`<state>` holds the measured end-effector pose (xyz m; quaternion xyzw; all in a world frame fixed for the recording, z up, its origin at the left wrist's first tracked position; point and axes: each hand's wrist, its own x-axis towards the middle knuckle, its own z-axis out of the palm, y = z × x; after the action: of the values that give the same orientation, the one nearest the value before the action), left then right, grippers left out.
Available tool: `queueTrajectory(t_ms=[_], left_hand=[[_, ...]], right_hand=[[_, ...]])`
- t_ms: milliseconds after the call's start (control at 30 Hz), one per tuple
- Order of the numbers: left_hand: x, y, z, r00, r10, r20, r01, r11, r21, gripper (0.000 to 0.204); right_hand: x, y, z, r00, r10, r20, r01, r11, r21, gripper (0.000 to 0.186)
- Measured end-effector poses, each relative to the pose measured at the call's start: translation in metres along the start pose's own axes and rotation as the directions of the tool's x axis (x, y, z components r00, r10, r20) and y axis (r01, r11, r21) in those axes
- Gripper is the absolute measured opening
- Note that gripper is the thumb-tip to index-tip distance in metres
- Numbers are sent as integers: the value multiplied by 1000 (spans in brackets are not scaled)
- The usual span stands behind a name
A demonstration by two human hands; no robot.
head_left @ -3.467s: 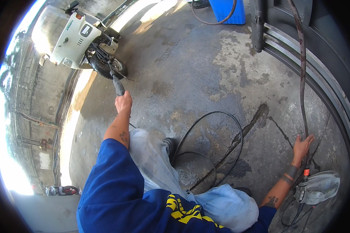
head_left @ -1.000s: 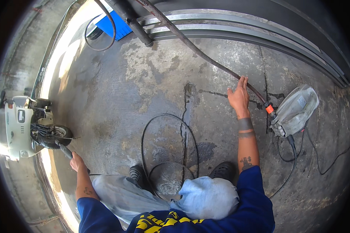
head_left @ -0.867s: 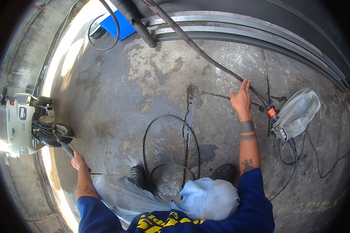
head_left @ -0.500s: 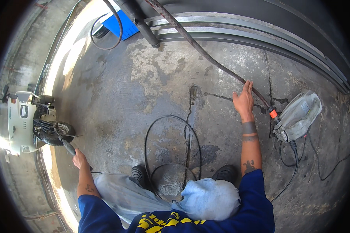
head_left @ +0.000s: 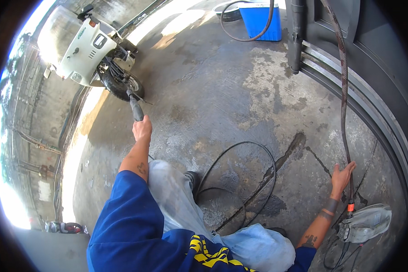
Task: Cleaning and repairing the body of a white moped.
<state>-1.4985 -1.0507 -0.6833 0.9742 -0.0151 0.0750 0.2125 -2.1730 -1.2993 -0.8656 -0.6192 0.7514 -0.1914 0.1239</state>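
Wet concrete floor (head_left: 222, 90): left hand (head_left: 142, 129) gripping spray lance (head_left: 134, 106), right hand (head_left: 342, 174) closed on hose (head_left: 343, 90); black loop (head_left: 240, 181) beside feet risks tripping.

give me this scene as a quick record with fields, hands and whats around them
left hand: grips a spray wand aimed at the front wheel of a white scooter
right hand: holds a dark hose running up along the metal tracks
near right hand: grey machine on the floor
floor: wet concrete, looped black hose
background: blue bucket
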Motion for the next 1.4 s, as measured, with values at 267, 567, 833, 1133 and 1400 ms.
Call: queueTrajectory(t_ms=[267, 567, 833, 1133, 1400], left_hand=[[1, -7, -15, 999, -30, -22, 30, 1000, -6, 63], [7, -9, -11, 999, -25, 39, 25, 1000, 16, 63], [36, -26, 32, 983, 158, 90, -170, 974, 148, 72], [55, -31, 43, 973, 145, 179, -172, 975, 144, 81], [32, -30, 34, 985, 129, 118, -128, 992, -20, 76]], right_hand=[[4, -17, 8, 999, -42, 2, 42, 999, 6, 81], [-4, -4, 10, 999, -37, -4, 37, 998, -44, 81], [-7, 1, 12, 996, 11, -93, -11, 1000, 1, 84], [-21, 11, 2, 985, 152, 81, -157, 986, 58, 89], [-11, 7, 3, 964, 172, 204, -175, 985, -7, 81]])
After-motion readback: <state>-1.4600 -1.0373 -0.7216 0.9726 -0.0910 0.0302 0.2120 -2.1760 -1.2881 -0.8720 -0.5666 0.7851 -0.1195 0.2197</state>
